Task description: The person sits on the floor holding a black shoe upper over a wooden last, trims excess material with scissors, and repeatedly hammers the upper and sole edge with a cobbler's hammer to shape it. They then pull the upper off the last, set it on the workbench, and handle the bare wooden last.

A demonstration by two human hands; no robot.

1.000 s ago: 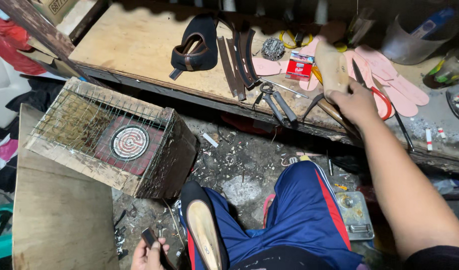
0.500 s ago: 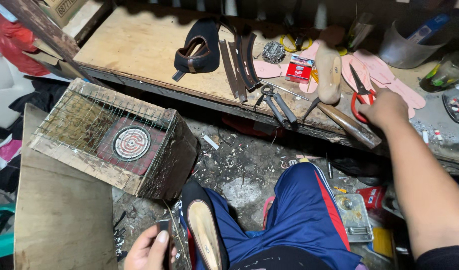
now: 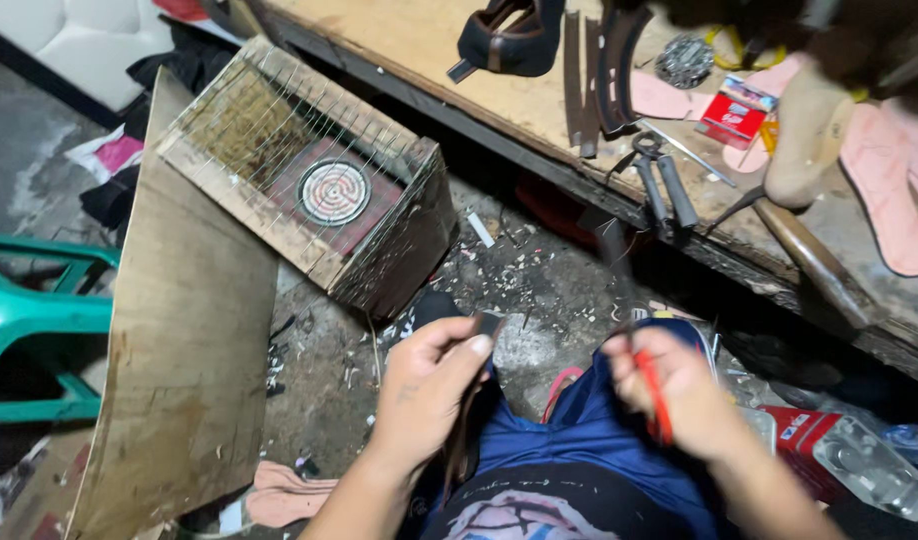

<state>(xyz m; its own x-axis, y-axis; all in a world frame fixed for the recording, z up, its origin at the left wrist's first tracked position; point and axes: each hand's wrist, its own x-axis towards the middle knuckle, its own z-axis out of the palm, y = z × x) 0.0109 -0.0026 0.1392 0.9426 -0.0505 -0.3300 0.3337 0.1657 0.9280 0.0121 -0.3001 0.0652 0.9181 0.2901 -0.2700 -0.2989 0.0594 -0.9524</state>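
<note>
Pinching a dark strip [image 3: 466,400] between thumb and fingers, the left hand [image 3: 429,385] sits at lower centre of the frame over the lap. The right hand [image 3: 679,390], just right of it, grips red-handled scissors [image 3: 657,395] whose blurred blades point up. At upper left stands a wire-topped wooden box [image 3: 309,170]; pliers [image 3: 664,185] lie on the workbench [image 3: 429,50] at upper right.

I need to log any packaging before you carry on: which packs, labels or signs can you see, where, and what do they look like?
Small red and white cardboard box: lies flat on the wooden workbench, beside pink insoles.
Red and white flat packet: low on the floor at right, by the right hand, next to a clear plastic tray.
No signs or screens show.
</note>
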